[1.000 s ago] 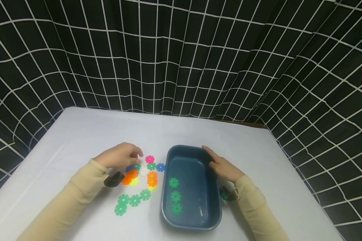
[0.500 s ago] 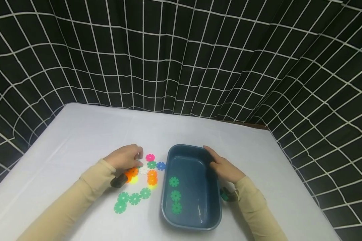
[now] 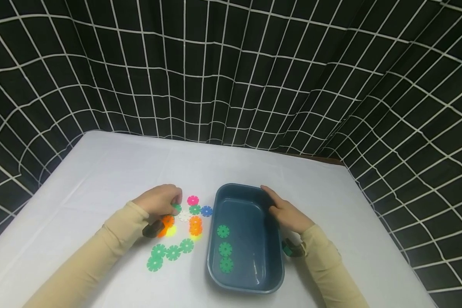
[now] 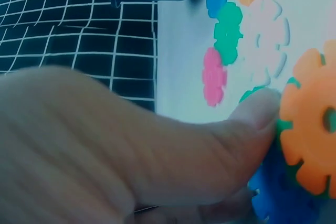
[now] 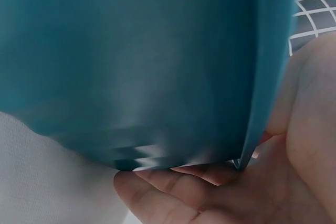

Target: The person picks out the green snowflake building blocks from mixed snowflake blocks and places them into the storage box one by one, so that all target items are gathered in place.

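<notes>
My left hand [image 3: 161, 200] is at the far-left end of the loose snowflake discs, its thumb and fingers pinching a green snowflake disc [image 3: 176, 208]. In the left wrist view, the thumb lies over that disc, beside an orange disc [image 4: 310, 124] and a blue disc [image 4: 286, 192]; the fingertips are mostly hidden. On the right, my right hand [image 3: 290, 216] grips the far right side of a blue-grey plastic tub [image 3: 246, 288]. The right wrist view has its fingers [image 5: 173, 195] curled against the tub's outside. Several green discs [image 3: 225, 249] lie inside the tub.
Nearby on the white cloth lie a pink disc [image 3: 193, 200], a blue disc [image 3: 206, 211], white discs [image 3: 184, 215], orange discs [image 3: 195, 226] over yellow, and several green discs [image 3: 173, 253]. A black curtain with a white grid [image 3: 200, 77] hangs behind the table.
My left hand has moved slightly right, and its thumb and fingers have closed on a green disc. The right hand stays on the tub. The head view has shifted a little.
</notes>
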Demonstrator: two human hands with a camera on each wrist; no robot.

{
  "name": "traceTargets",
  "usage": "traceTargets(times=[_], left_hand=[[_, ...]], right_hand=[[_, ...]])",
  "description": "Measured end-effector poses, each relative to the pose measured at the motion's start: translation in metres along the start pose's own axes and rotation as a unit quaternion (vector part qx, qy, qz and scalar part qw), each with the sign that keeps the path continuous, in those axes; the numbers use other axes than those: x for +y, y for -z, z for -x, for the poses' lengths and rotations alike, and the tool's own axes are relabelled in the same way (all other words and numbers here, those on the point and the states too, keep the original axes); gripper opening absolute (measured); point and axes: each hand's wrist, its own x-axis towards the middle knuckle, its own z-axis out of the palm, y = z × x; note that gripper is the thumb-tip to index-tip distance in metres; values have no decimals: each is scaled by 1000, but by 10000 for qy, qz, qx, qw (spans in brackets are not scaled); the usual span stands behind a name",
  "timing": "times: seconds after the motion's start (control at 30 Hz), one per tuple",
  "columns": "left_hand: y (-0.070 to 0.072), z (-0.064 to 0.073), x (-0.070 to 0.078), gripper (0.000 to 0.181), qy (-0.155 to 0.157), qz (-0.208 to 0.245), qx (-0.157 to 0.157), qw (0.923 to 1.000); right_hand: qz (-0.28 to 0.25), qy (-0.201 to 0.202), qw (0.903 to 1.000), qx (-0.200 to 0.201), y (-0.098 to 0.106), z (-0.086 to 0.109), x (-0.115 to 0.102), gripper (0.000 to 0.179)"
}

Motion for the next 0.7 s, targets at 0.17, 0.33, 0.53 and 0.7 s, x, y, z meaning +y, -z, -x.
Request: traceTargets(times=[0.17, 0.33, 0.53, 0.7], left_hand=[[-1, -1, 0, 23, 81, 156, 2, 9998], [1, -2, 1, 22, 94, 644, -229, 9976], [7, -1, -2, 18, -77, 660, -188, 9976], [11, -2, -3, 17, 38, 857, -83, 9963]], right_hand=[[-6, 2, 10000, 6, -1, 0, 1, 63], [-16, -28, 10000, 21, -1, 0, 2, 63], [-10, -79, 10000, 2, 0, 0, 3, 62], [46, -45, 10000, -38, 0, -1, 1, 62]])
